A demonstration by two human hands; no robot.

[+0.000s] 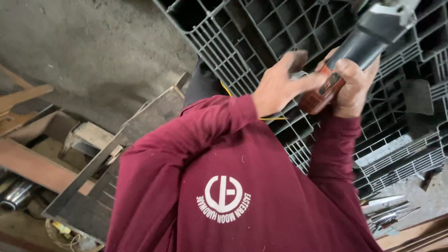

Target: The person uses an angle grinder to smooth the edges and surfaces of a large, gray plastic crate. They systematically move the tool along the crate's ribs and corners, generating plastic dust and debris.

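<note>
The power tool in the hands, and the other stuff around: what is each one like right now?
power tool: lifted up, tilted, its head cut off by the picture's top edge.
right hand: closed around the tool's red end.
left hand: fingers spread, touching that red end.
grey plastic pallet: lying flat under the hands, bare.
metal frame: lying slanted on the floor.
metal pieces: loose in a small heap.

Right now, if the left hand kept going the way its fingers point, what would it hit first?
The left hand points its fingers toward the power tool, whose red and black body the right hand holds. It would probably meet the red rear end first; the fingertips look almost there, though depth is unclear.
</note>
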